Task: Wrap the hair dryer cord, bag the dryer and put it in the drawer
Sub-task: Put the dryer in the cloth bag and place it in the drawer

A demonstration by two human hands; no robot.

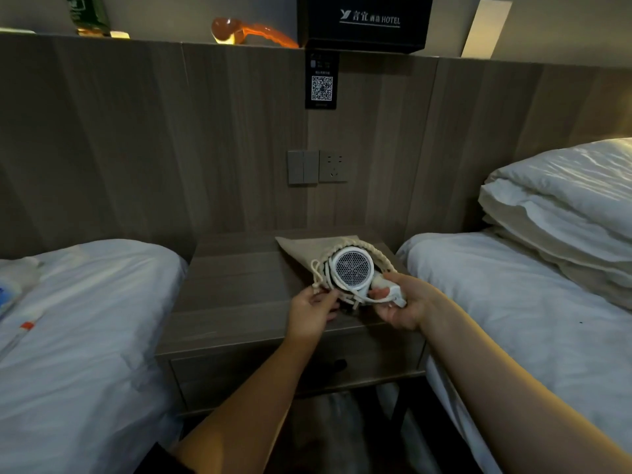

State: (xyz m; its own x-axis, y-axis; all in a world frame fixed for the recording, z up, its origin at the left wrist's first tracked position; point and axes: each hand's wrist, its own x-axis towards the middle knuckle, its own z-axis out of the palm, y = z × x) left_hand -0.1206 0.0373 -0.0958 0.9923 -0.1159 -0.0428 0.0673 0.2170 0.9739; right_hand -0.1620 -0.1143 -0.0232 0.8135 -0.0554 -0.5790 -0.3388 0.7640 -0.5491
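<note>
Bag [301, 249], one, in left hand [313, 311]; dryer [352, 268], one, in right hand [405, 304].

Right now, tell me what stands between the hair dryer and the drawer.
The drawer is closed, so its front blocks the way. The hair dryer also sits only partly inside the drawstring bag on the nightstand.

A hotel bedroom. Beyond and high above the fingers [323, 299], a black box [364, 22] on the headboard ledge reads HOTEL, with a QR card [321, 84] beneath it. A nightstand [239, 285] lies under the fingers, flanked by the white-sheeted left bed [85, 319] and right bed [513, 302].
</note>
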